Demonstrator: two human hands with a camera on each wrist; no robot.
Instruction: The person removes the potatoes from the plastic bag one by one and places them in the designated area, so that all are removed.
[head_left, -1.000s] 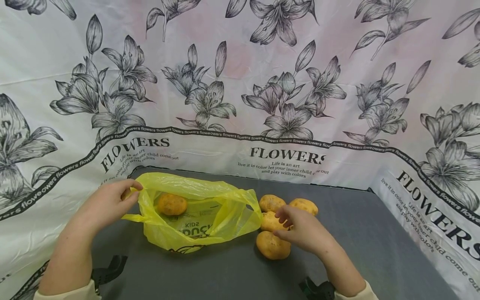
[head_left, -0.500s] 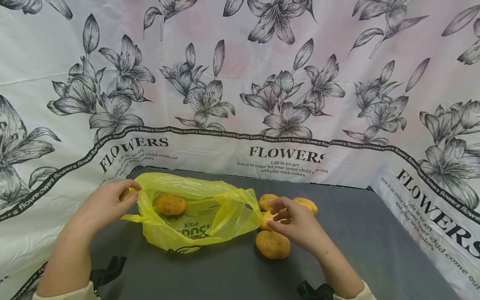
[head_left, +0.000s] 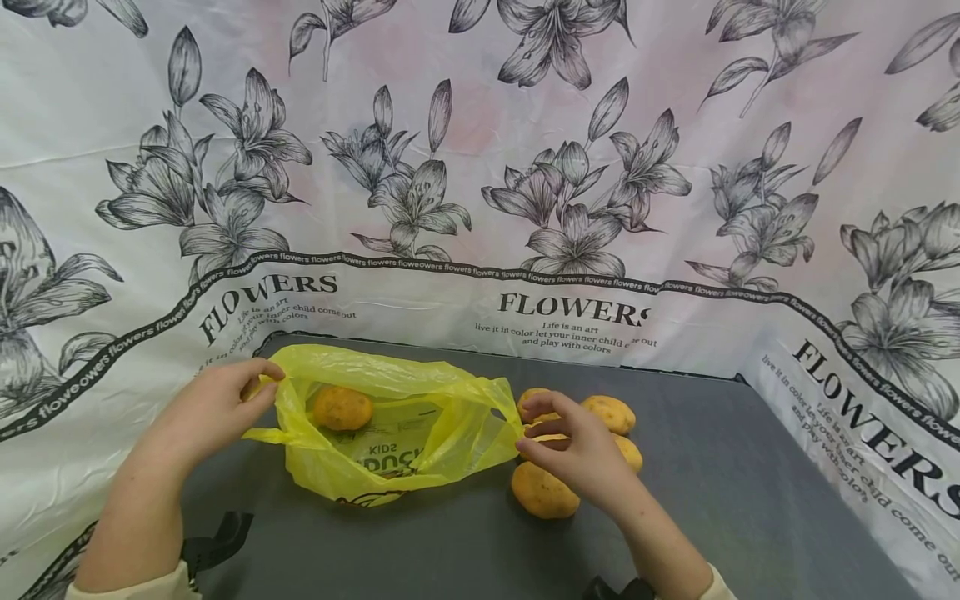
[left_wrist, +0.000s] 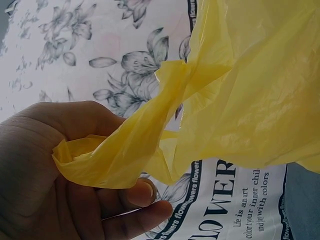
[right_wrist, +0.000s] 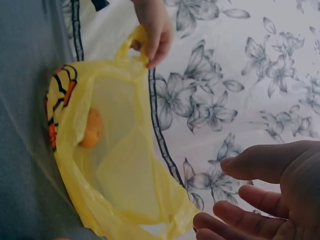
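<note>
A yellow plastic bag [head_left: 375,369] lies with its mouth spread, dark print showing inside. One potato [head_left: 343,408] is in its left part. My left hand [head_left: 213,408] grips the left handle [left_wrist: 120,155], which loops round the thumb side in the left wrist view. By the bag's right handle [head_left: 501,400] is my right hand [head_left: 573,450], thumb and fingers parted in the right wrist view with nothing between them. Its fingertips come close to the bag's edge; whether they touch it I cannot tell. Several potatoes [head_left: 545,492] lie under and around this hand, some partly hidden.
The grey table [head_left: 720,492] carries everything. A white cloth [head_left: 420,312] printed with flowers and lettering hangs behind and along both sides. Black straps [head_left: 217,542] sit on both wrists.
My right hand has moved left from over the potatoes to the bag's right handle, uncovering a potato at the right. The left hand and the bag have stayed about where they were.
</note>
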